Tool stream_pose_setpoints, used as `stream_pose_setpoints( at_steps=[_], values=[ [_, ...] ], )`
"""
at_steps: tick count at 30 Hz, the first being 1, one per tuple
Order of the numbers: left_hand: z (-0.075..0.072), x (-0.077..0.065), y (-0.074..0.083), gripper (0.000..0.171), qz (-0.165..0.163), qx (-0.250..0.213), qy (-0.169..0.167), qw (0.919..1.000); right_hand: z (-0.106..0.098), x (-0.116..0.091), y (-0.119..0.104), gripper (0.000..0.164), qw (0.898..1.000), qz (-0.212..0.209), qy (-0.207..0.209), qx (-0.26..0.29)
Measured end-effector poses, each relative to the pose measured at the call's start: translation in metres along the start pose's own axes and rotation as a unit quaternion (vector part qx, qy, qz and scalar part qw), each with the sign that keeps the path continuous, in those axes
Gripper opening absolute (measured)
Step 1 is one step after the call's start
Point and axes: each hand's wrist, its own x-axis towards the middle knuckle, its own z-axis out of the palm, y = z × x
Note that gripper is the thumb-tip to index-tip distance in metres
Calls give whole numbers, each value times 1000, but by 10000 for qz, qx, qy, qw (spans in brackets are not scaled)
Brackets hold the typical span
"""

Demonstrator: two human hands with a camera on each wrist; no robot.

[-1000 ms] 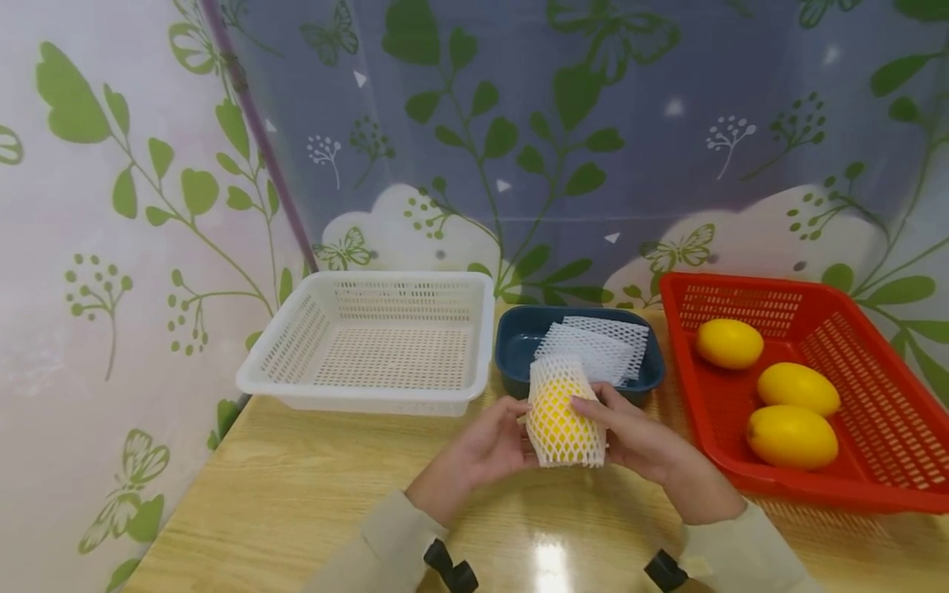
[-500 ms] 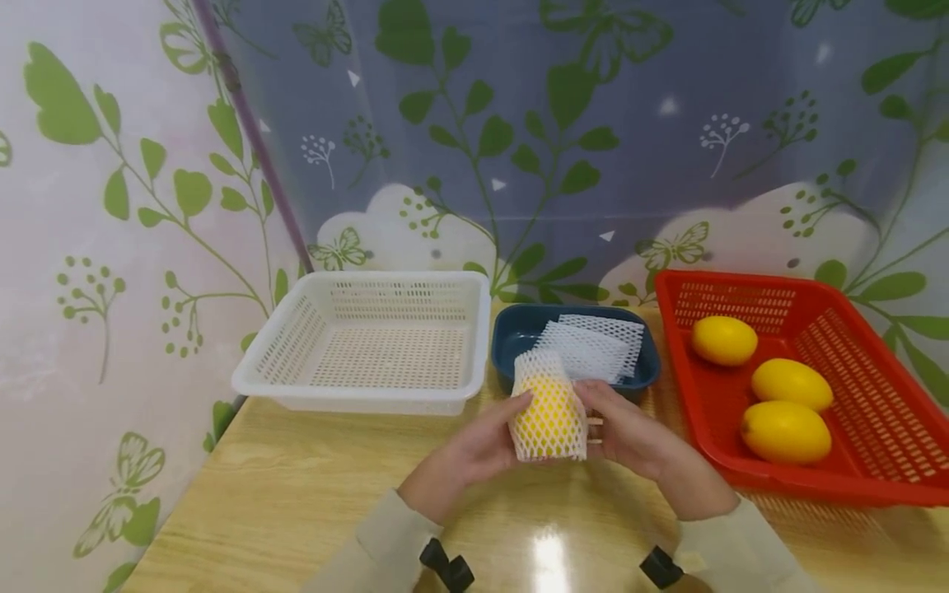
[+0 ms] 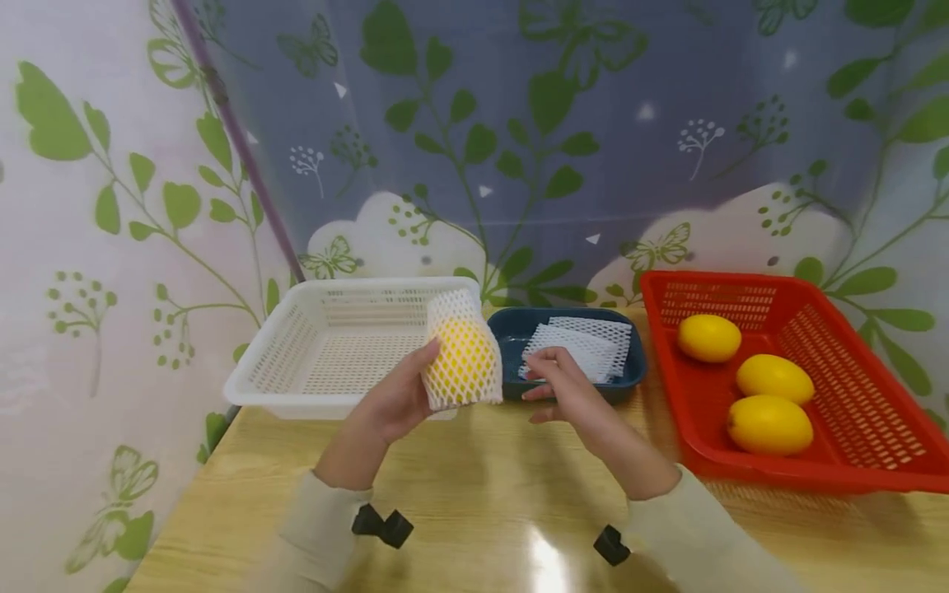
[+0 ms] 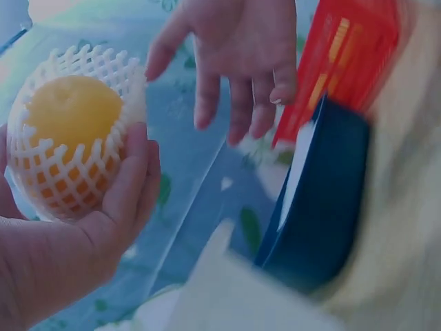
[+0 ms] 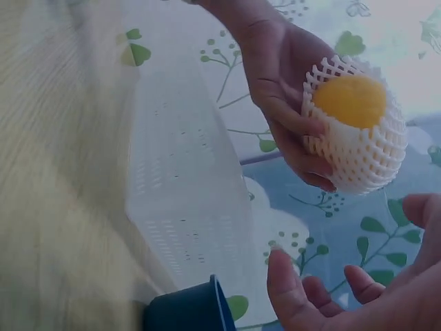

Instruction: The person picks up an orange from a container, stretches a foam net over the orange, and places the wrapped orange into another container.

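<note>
Left fingers [image 4: 131,176] grip netted fruit [image 3: 464,362], partly hiding white basket [image 3: 296,399]; right fingers [image 4: 206,96] apart near blue bin [image 3: 510,333].

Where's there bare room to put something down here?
The table is bare between the left sleeve and right sleeve, and left of the left sleeve, before the white basket. That basket's visible floor is bare too; the netted fruit hides part of its right end. Crowded: the blue tub, holding white foam nets, and the red basket where three yellow fruits lie.
</note>
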Motion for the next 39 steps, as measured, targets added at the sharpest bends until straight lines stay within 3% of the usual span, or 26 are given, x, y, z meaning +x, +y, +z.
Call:
stream_pose_setpoints(
  at_steps=[4,9,11,13,15,19,26,33,36,39],
  values=[
    [-20,-10,20,62,-138,553,325,9978,15,8,-7,48,9961,-544,38,-692],
    [-40,-21,43,58,-252,1242,576,9903,31,21,-7,58,9770,-1257,207,-1711],
    [-47,-25,52,59,-282,1657,812,9824,37,26,-5,65,9648,-1520,264,-2131],
    [-54,-30,60,62,-357,2151,1136,9693,44,30,-4,72,9518,-1769,294,-2487],
    [-63,-35,67,66,-472,2602,1475,9531,52,33,-3,78,9380,-1991,315,-2820],
    [-79,-43,73,74,-724,3449,2087,9123,65,40,0,83,9152,-2263,427,-3309],
    [-117,-40,60,95,-997,4319,2756,8530,75,52,9,91,8855,-2063,484,-4136],
    [-154,-42,46,100,-1456,5454,3221,7600,81,62,20,100,8547,-1769,308,-4872],
    [-158,-41,39,97,-1697,5729,3319,7299,81,60,20,101,8499,-1644,367,-4994],
    [-157,-38,34,93,-1817,5940,3387,7067,80,57,19,102,8504,-1515,453,-5017]
  ],
)
